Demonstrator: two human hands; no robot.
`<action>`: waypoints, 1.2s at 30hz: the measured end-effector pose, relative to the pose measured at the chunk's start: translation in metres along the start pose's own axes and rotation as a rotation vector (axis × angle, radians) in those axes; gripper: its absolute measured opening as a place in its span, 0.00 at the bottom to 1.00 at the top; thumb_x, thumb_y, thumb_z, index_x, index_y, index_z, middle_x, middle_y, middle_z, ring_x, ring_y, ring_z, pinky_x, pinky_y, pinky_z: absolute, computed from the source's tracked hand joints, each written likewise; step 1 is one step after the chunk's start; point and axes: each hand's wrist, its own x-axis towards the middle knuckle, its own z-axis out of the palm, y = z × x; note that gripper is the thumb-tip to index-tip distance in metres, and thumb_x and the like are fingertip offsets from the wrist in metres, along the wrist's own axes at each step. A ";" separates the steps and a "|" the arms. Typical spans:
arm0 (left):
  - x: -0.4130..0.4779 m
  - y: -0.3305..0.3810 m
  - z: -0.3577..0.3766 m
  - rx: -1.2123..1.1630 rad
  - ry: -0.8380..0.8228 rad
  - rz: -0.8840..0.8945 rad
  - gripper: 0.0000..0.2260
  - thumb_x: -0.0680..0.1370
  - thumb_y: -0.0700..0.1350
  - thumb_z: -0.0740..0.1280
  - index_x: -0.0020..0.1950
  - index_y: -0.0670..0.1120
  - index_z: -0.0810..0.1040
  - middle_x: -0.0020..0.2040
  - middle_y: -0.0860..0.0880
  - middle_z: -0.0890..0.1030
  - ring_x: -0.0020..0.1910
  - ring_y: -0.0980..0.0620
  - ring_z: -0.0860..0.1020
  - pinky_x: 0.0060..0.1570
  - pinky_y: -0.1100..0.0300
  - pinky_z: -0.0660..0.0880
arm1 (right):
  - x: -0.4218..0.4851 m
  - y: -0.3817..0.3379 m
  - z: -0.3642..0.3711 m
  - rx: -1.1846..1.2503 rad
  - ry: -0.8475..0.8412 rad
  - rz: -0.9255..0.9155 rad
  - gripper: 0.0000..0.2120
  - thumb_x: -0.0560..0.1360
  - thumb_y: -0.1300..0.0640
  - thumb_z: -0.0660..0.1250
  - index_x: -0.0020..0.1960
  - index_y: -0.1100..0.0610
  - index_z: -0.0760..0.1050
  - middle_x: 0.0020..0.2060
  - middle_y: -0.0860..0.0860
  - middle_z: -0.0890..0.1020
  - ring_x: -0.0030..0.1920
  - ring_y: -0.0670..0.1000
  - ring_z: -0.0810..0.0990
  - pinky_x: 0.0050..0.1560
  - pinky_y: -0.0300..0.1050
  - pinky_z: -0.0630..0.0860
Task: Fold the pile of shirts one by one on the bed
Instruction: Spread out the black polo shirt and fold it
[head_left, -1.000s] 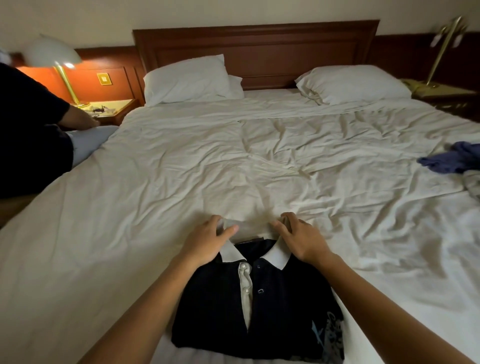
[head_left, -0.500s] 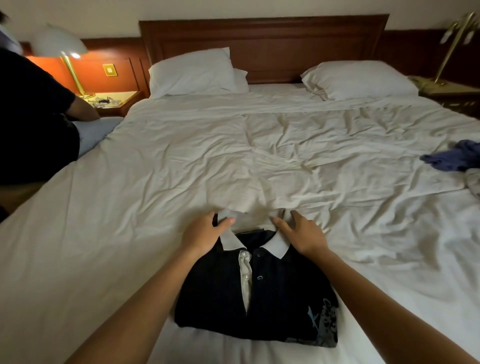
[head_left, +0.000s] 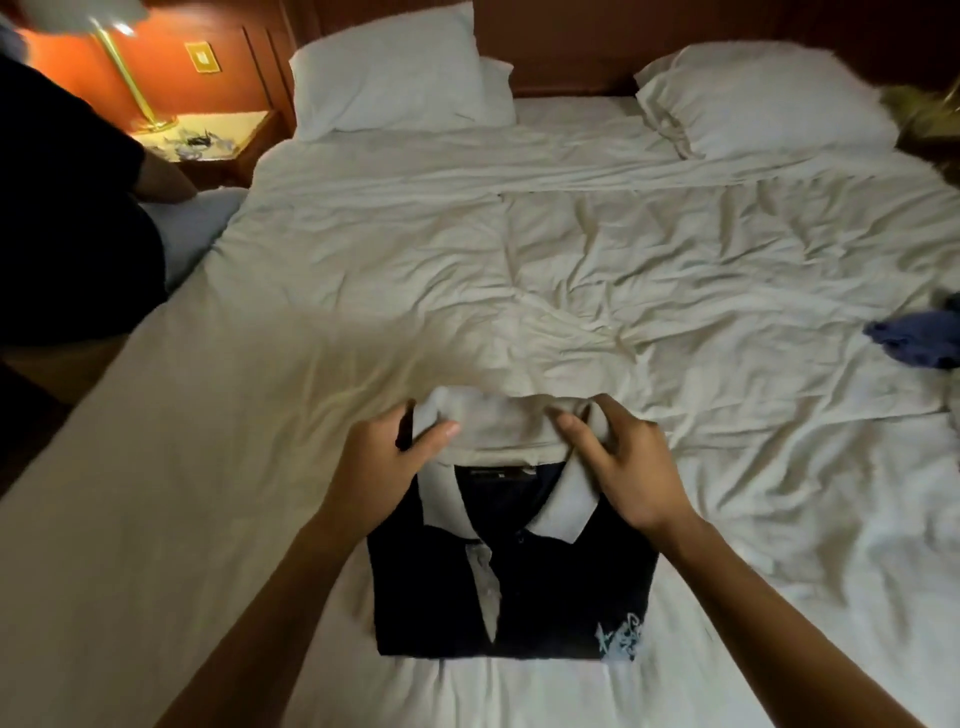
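A folded dark navy polo shirt (head_left: 550, 603) with a white collar and white button placket lies on the white bed sheet (head_left: 467, 291) near the front edge, a pale print at its lower right corner. My left hand (head_left: 384, 457) pinches the left side of the collar, thumb on top. My right hand (head_left: 623, 462) grips the right side of the collar, fingers curled over its back edge. The collar stands raised between both hands. A crumpled blue garment (head_left: 919, 338) lies at the bed's right edge.
Two white pillows (head_left: 395, 78) (head_left: 763, 98) rest against the wooden headboard. Another person in dark clothes (head_left: 67, 208) sits at the bed's left edge. A lit brass lamp (head_left: 130, 78) stands on the left nightstand.
The view has tipped down and closer. Both hands went from resting on the collar to gripping it and lifting it up off the shirt.
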 end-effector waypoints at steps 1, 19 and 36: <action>-0.002 0.020 -0.015 0.008 0.010 -0.005 0.25 0.74 0.65 0.68 0.39 0.42 0.75 0.31 0.42 0.74 0.30 0.51 0.73 0.33 0.51 0.70 | 0.004 -0.020 -0.015 0.013 -0.010 -0.018 0.22 0.78 0.35 0.63 0.39 0.53 0.67 0.25 0.51 0.71 0.27 0.48 0.72 0.32 0.44 0.71; -0.115 0.233 -0.284 0.183 0.663 -0.066 0.19 0.73 0.68 0.66 0.48 0.53 0.79 0.39 0.55 0.81 0.38 0.55 0.80 0.38 0.58 0.77 | 0.074 -0.367 -0.066 0.193 -0.369 -0.640 0.17 0.77 0.40 0.64 0.63 0.44 0.71 0.34 0.34 0.78 0.39 0.36 0.80 0.38 0.25 0.70; -0.551 0.210 -0.557 0.630 1.468 -0.654 0.16 0.74 0.68 0.66 0.47 0.56 0.76 0.37 0.57 0.79 0.35 0.60 0.77 0.34 0.60 0.72 | -0.229 -0.760 0.276 0.596 -1.142 -1.232 0.13 0.79 0.40 0.63 0.58 0.46 0.76 0.46 0.38 0.81 0.47 0.38 0.80 0.44 0.35 0.78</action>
